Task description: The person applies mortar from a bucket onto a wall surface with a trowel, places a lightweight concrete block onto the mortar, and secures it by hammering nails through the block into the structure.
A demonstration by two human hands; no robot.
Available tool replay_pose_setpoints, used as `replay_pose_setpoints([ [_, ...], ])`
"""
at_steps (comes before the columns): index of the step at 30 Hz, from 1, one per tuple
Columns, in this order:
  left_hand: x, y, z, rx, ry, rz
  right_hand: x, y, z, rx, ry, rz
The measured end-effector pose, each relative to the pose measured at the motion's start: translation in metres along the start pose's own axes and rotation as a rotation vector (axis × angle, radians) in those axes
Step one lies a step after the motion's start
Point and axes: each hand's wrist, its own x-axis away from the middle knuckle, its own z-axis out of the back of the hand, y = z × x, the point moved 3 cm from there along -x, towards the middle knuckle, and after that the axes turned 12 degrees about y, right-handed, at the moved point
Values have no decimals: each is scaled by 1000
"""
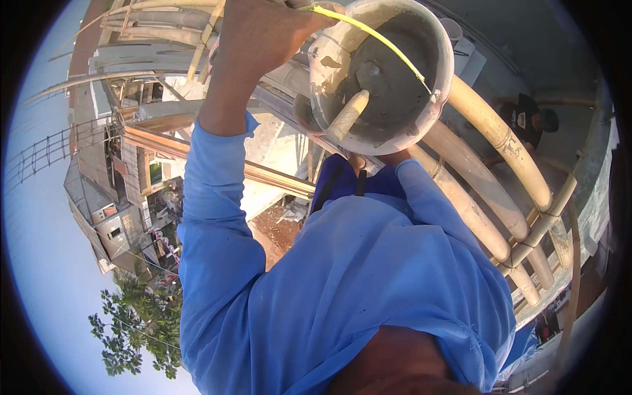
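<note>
A round bucket [444, 62], caked with pale dried mortar, is at the top centre in front of my body. Wet grey mortar [411, 49] coats its inside. A trowel with a light wooden handle [349, 116] rests in it, its blade partly buried and the handle leaning over the near rim. My left hand [280, 29] is closed around one end of a yellow-green bucket handle [368, 29], which arches across the opening to the right rim. Some of those fingers are cut off by the top edge. Beneath the bucket's near side, my right hand [395, 157] is mostly hidden, fingers out of sight.
Thick bamboo poles [497, 135], lashed to a crosspiece [543, 224], run along my right. Another person [530, 122] in dark clothing is beyond them. Wooden planks [276, 176] and more bamboo [164, 20] lie left. Far below are buildings [122, 230] and a tree [141, 322].
</note>
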Motion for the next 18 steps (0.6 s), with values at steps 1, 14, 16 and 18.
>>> replay_pose_setpoints([
  [1, 8, 10, 21, -28, 65, 193, -1, -2, -2, 5, -12, 1],
  [14, 162, -146, 216, 291, 396, 920, -114, -80, 10, 200, 218, 37],
  [16, 185, -200, 171, 177, 317, 1055, -192, -115, -4, 280, 273, 103],
  [18, 207, -249, 125, 77, 226, 1129, -259, -146, -34, 337, 222, 194],
])
